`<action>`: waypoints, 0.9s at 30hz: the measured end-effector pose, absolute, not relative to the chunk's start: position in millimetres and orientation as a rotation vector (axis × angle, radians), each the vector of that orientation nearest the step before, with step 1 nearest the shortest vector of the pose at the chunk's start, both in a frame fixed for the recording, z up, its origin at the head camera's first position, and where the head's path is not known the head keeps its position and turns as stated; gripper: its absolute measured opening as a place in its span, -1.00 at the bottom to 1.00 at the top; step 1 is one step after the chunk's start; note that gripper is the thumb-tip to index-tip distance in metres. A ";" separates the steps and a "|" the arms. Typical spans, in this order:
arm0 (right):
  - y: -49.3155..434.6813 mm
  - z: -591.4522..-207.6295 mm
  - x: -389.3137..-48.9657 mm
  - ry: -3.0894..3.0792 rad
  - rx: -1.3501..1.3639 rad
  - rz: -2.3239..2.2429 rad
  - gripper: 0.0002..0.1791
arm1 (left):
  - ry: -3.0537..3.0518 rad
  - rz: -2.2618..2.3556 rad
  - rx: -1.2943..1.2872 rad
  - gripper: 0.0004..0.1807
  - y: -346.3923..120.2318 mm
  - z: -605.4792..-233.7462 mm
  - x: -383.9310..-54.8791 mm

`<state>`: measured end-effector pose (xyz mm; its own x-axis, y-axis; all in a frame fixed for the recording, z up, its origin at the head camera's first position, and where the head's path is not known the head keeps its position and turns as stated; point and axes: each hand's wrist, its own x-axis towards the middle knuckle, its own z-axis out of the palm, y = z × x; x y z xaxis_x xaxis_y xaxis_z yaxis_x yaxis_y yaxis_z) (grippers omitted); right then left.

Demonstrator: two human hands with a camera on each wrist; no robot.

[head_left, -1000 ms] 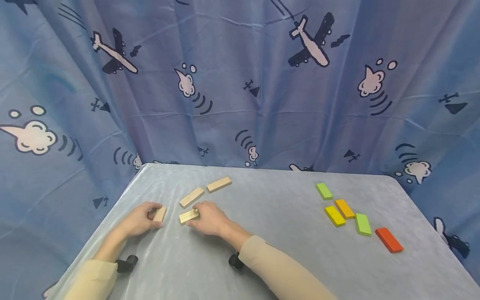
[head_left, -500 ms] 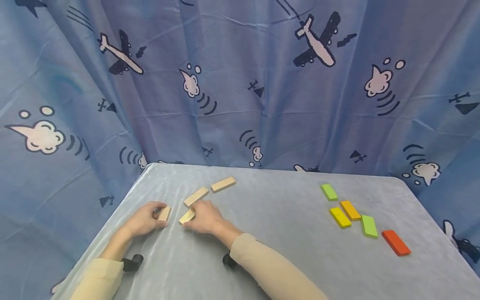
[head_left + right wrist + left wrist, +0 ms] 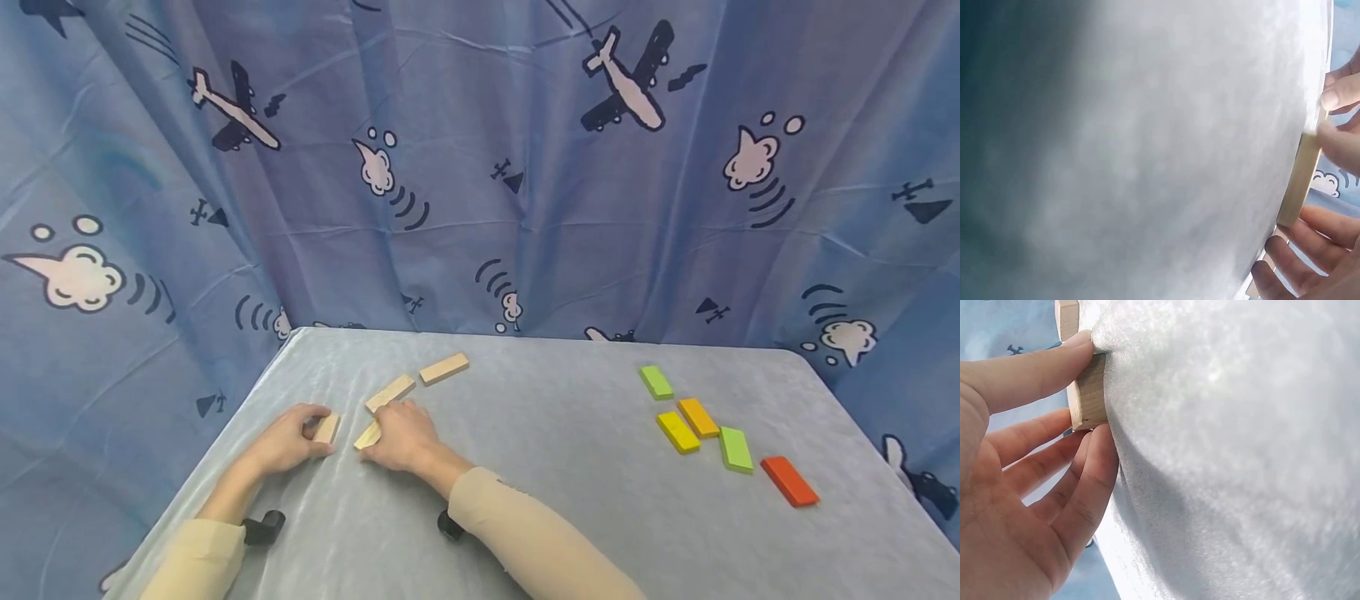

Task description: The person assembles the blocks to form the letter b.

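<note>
My left hand (image 3: 288,439) pinches a small plain wooden block (image 3: 326,428) on the left of the table; in the left wrist view, thumb and fingers hold opposite ends of that block (image 3: 1092,394). Just right of it, my right hand (image 3: 405,435) grips another wooden block (image 3: 367,435), partly covered by its fingers. The right wrist view shows this block (image 3: 1298,181) between thumb and fingertips, against the cloth. A small gap separates the two held blocks. Behind my right hand lies a third wooden block (image 3: 390,392), and a further wooden block (image 3: 444,368) sits beyond it, together forming a curved line.
Colored blocks lie flat on the right: a green block (image 3: 656,382), an orange block (image 3: 698,418), a yellow block (image 3: 678,432), another green block (image 3: 736,450) and a red block (image 3: 790,481). Pale cloth covers the table (image 3: 555,450). A blue patterned curtain (image 3: 450,167) hangs behind.
My right hand has moved slightly left and turned its wooden block to a steeper slant, nearer the left hand's block. The left hand stays in place. The head view has shifted slightly.
</note>
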<state>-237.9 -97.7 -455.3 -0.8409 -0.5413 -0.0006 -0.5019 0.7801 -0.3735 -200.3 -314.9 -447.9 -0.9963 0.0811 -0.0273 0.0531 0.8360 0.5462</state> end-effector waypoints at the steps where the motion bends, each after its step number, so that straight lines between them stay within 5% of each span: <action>1: -97.0 -455.9 -238.1 2.861 -0.839 -0.551 -0.45 | 2.962 0.883 0.113 -0.29 -314.4 -448.4 -200.5; 27: -29.9 -447.6 -232.7 2.581 -0.976 -0.787 -0.36 | 2.901 0.965 0.064 -0.25 -314.3 -447.8 -197.7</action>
